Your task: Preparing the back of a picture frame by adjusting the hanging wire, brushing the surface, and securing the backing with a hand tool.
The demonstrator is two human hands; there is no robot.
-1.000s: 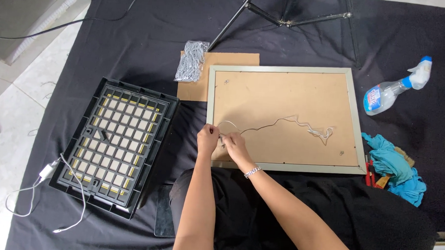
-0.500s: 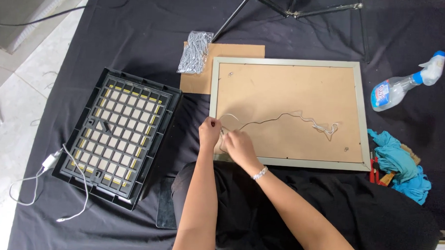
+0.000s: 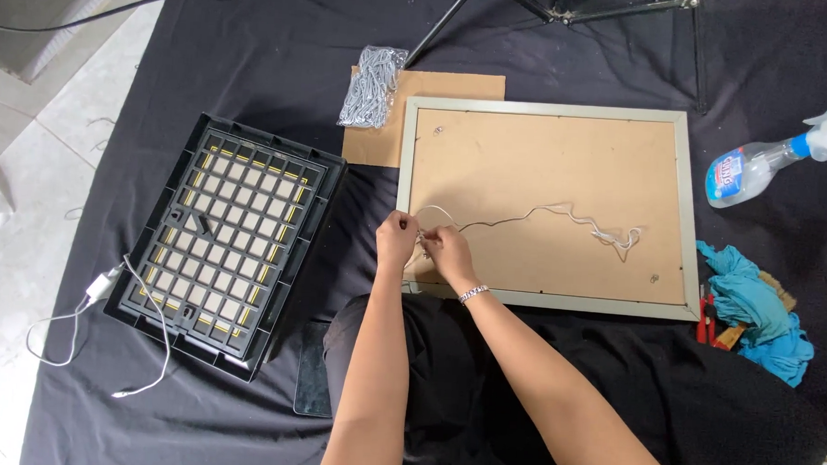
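Observation:
A picture frame (image 3: 680, 214) lies face down on black cloth, its brown backing board up. A thin pale cord (image 3: 542, 214) snakes across the board toward its right side. My left hand (image 3: 396, 238) and my right hand (image 3: 447, 251) meet at the frame's lower left edge, both pinching the near end of the cord. A bracelet sits on my right wrist. The fingertips hide exactly how the cord is held or tied.
A black grid-faced panel (image 3: 225, 240) with a white cable (image 3: 109, 291) lies to the left. A bag of small metal parts (image 3: 373, 84) rests on a cardboard sheet (image 3: 437, 87) behind the frame. A spray bottle (image 3: 773, 158), blue cloth (image 3: 750, 308) and red-handled tool (image 3: 706, 325) sit to the right.
The camera view has shifted slightly; my hands stay at the frame's lower left edge working the cord end, with only small finger movements.

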